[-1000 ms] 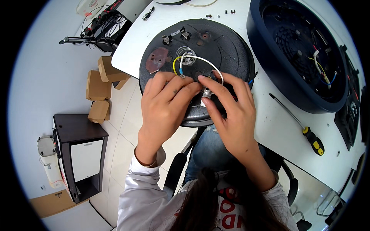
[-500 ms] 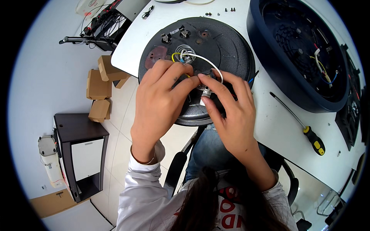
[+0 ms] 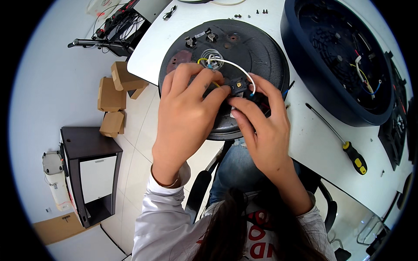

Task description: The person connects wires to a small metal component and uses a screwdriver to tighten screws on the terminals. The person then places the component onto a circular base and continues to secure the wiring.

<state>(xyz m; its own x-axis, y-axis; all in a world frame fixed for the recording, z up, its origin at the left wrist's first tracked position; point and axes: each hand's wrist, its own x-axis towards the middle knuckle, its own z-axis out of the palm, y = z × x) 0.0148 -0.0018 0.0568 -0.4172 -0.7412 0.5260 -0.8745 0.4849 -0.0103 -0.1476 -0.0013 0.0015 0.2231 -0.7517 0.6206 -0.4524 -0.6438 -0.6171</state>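
Over the disc (image 3: 257, 52), left hand (image 3: 187, 106) and right hand (image 3: 269, 130) (half closed) hold a newly visible black block (image 3: 238, 85).

White shirt (image 3: 152, 222), red lettering (image 3: 257, 235), blue jeans (image 3: 236, 169)

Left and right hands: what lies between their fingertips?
In the head view, a small black block with a brass-coloured centre lies between the left hand and right hand.

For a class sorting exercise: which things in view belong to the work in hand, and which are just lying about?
Likely in the work: black block, white wire, black disc, blue housing, screwdriver, screws.

Apparently just lying about: cardboard boxes, cabinet, small cable.
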